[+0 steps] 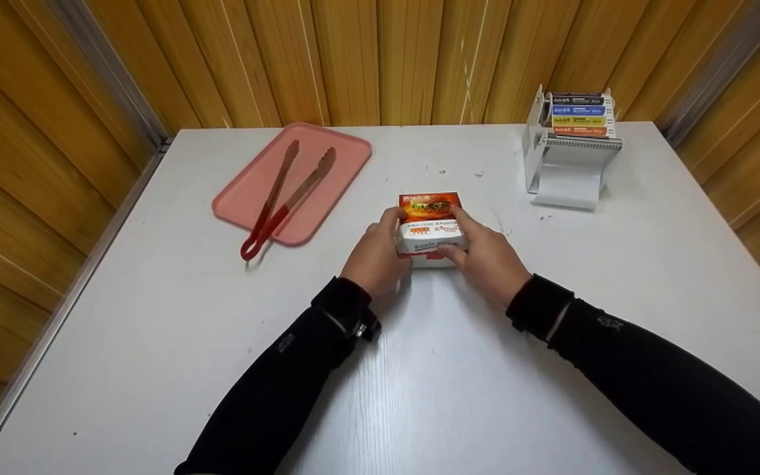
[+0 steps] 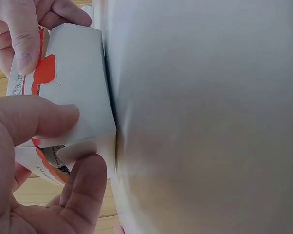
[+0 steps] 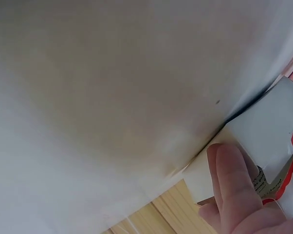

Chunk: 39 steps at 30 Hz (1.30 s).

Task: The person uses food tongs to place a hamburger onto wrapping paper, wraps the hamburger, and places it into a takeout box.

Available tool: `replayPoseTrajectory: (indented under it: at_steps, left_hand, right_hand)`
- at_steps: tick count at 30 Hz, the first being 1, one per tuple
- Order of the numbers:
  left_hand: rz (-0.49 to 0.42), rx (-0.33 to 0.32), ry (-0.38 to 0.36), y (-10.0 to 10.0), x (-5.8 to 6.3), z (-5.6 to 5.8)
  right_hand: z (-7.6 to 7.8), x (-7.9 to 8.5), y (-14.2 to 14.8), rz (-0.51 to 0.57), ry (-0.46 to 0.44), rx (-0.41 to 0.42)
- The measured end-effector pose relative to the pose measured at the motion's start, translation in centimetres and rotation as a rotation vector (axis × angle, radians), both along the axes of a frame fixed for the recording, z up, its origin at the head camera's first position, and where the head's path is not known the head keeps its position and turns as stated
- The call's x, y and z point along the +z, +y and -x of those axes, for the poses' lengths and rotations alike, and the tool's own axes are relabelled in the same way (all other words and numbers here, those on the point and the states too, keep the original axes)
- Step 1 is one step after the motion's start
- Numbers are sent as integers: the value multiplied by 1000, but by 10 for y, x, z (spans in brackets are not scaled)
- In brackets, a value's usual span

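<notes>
A small cardboard burger box [image 1: 429, 229] sits on the white table in front of me, its top printed with a burger picture on red and orange. From the left side my left hand [image 1: 379, 258] grips it, thumb on the white front wall and fingers curled at the side, as the left wrist view shows. My right hand [image 1: 491, 258] holds the opposite side, its thumb at the front edge and its fingers along the side wall [image 3: 197, 178]. At both front corners, printed paper shows in a gap below the lid's red edge.
Back left on the table [image 1: 175, 316] lies a pink tray [image 1: 235, 198], with red-handled tongs [image 1: 266, 227] resting across it and their handle end past its edge. A white dispenser [image 1: 534, 148] with several coloured label rolls stands at the back right. Wooden panels [image 1: 413, 59] rise behind.
</notes>
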State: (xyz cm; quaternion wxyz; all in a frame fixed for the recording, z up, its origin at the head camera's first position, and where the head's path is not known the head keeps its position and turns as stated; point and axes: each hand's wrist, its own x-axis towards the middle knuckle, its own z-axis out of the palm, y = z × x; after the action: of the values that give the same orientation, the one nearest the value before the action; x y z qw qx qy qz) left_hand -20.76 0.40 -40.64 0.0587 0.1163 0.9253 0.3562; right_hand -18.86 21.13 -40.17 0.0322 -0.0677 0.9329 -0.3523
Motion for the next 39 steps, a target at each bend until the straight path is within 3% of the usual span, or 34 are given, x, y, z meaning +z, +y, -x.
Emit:
replayPoseTrajectory:
  at_steps: [15, 31, 39]
  left_hand:
    - [-11, 3, 20, 2, 1, -2]
    - [-35, -8, 41, 1, 0, 0]
    - [-33, -13, 29, -1, -2, 1]
  right_hand:
    - [-2, -1, 1, -65, -10, 33]
    - [-1, -1, -6, -144, 75, 31]
    - [-1, -2, -5, -130, 39, 16]
